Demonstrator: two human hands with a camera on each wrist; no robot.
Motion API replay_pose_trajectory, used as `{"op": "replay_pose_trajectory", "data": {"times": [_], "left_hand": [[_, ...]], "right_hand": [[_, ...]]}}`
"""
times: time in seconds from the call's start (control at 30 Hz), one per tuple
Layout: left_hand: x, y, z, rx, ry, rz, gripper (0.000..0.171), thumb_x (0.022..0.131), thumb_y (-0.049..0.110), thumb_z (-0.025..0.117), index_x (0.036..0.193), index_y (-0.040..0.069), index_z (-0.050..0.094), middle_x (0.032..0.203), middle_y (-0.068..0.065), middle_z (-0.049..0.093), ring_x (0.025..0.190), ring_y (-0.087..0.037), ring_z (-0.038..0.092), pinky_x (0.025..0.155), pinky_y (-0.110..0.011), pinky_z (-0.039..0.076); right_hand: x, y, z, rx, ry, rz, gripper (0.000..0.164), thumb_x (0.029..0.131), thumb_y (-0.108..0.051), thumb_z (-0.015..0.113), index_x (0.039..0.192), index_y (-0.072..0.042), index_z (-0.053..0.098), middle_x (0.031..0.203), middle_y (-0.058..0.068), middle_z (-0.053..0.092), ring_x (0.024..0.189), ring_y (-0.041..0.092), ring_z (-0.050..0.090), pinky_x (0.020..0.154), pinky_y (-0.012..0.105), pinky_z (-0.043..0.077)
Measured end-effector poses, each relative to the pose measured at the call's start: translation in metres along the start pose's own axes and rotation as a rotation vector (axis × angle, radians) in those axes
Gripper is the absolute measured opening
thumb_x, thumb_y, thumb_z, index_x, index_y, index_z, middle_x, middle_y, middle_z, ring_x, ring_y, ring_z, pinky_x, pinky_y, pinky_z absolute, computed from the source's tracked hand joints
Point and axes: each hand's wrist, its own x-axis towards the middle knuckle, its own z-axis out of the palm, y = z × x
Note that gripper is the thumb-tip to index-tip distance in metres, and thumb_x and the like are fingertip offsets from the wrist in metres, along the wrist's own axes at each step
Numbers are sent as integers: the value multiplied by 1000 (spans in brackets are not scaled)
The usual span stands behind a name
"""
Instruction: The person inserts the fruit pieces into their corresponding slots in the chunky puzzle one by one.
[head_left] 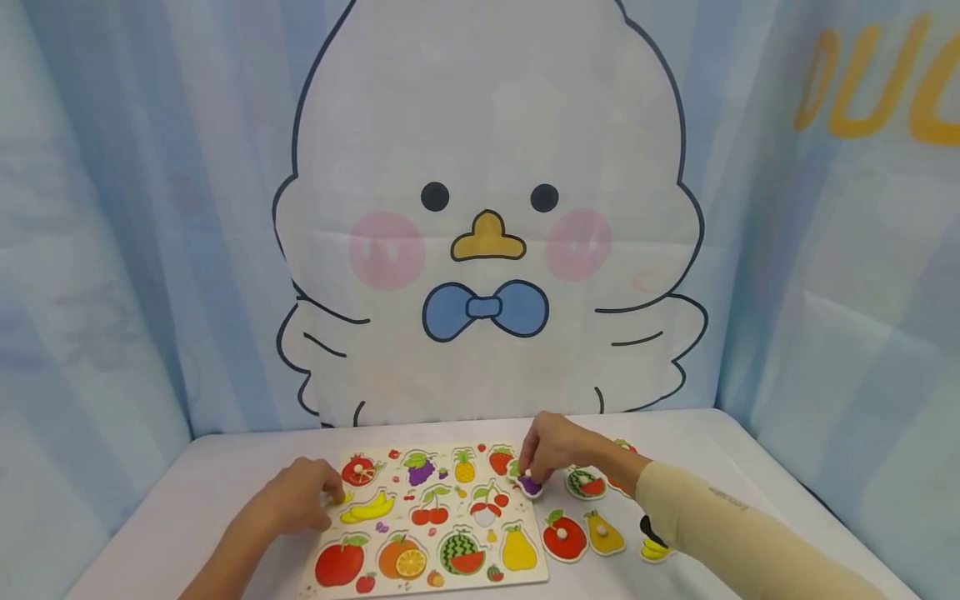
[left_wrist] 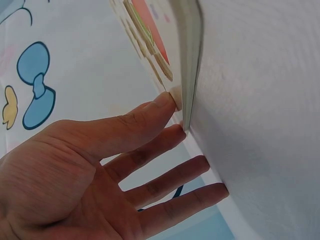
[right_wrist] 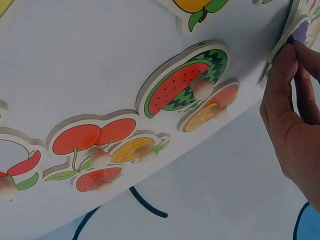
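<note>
A wooden fruit puzzle board point(head_left: 420, 504) lies on the white table. My left hand point(head_left: 296, 497) is at its left edge; in the left wrist view the thumb and index fingertip touch the board's edge point(left_wrist: 190, 65), while the other fingers extend towards the tabletop. My right hand point(head_left: 551, 450) pinches a grape puzzle piece point(head_left: 529, 486) at the board's right edge, near the strawberry picture. In the right wrist view, the purple grape piece point(right_wrist: 300, 32) is partly cut off by the frame, with thumb and finger meeting on it.
Loose knobbed pieces lie right of the board: an apple point(head_left: 564, 537), a pear point(head_left: 604, 533), a watermelon point(head_left: 585, 483) and bananas point(head_left: 655, 550). The right wrist view also shows cherry point(right_wrist: 77, 139), pineapple point(right_wrist: 131, 150) and strawberry point(right_wrist: 95, 180) pieces. A printed curtain point(head_left: 487, 375) stands behind the table.
</note>
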Motion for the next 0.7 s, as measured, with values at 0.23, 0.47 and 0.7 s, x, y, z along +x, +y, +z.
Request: {"op": "replay_pose_trajectory", "data": {"times": [0.23, 0.47, 0.7], "left_hand": [[0, 1, -1, -3, -3, -9, 24, 69, 3, 82, 89, 13, 71, 95, -1, 66, 86, -20, 53, 86, -47, 51], [-2, 2, -2, 8, 2, -1, 24, 69, 3, 82, 88, 13, 71, 95, -2, 67, 87, -20, 53, 86, -48, 50], [-1, 1, -1, 7, 14, -6, 25, 69, 3, 82, 88, 14, 71, 94, -1, 66, 87, -21, 52, 85, -47, 51]], "right_hand": [[9, -10, 10, 2, 12, 2, 13, 73, 1, 79, 75, -9, 71, 77, 4, 68, 68, 20, 64, 67, 30, 57], [17, -27, 18, 14, 3, -34, 13, 72, 3, 78, 73, -6, 70, 74, 5, 68, 64, 19, 66, 64, 30, 57], [30, -40, 27, -26, 4, -65, 14, 71, 3, 78, 71, -8, 69, 71, 3, 68, 62, 18, 64, 64, 30, 57]]}}
